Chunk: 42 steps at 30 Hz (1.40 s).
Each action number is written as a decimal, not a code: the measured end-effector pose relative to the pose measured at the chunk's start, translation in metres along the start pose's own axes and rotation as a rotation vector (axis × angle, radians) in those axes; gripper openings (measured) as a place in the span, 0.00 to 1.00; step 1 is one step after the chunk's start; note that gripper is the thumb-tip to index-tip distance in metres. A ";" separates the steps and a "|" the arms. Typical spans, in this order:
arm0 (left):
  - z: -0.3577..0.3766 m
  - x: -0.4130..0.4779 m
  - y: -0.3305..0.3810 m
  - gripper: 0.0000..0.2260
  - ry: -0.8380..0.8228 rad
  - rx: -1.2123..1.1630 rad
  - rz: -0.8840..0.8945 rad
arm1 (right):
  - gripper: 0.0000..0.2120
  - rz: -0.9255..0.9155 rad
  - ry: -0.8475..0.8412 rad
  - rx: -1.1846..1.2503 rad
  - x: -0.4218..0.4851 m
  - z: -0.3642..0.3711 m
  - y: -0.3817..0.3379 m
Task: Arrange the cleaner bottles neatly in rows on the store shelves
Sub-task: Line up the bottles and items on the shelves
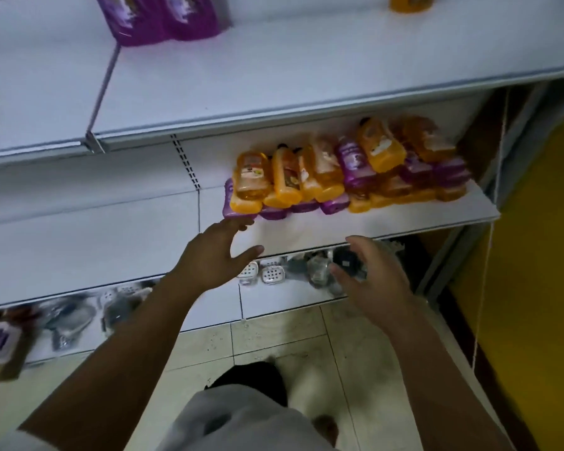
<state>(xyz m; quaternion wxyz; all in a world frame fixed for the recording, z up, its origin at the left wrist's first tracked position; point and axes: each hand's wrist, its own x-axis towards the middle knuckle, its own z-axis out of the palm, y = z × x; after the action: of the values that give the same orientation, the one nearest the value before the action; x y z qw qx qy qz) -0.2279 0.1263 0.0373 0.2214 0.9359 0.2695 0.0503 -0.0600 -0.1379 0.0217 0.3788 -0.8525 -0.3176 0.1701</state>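
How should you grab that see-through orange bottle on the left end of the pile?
Probably grip the see-through orange plastic bottle across its wide body near the bottom, coming from the front left. It lies atop purple plastic bottles, bottom facing out, left side free; the left hand is nearest.

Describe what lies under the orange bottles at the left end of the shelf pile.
Purple bottles lie flat under the orange bottles, resting on the white shelf. Only their front ends show; the rest and anything farther back is covered.
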 end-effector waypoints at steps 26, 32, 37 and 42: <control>0.046 0.175 -0.015 0.25 0.318 -0.769 -0.628 | 0.28 0.912 -0.335 1.344 0.233 0.087 -0.017; 0.042 0.172 -0.019 0.40 0.394 -1.026 -0.795 | 0.28 0.881 -0.331 1.348 0.234 0.077 -0.015; 0.045 0.141 -0.026 0.23 0.241 -1.342 -0.774 | 0.21 0.837 -0.512 1.321 0.228 0.060 -0.002; 0.046 0.108 -0.018 0.15 0.052 -1.832 -0.824 | 0.27 0.720 -0.657 1.125 0.218 0.046 0.012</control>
<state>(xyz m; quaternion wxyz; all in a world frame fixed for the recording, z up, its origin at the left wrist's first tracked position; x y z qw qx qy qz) -0.1351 0.1792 -0.0145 0.8504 0.2372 0.4346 0.1781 0.0819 0.0272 -0.0278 0.5645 -0.4863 0.0193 0.6667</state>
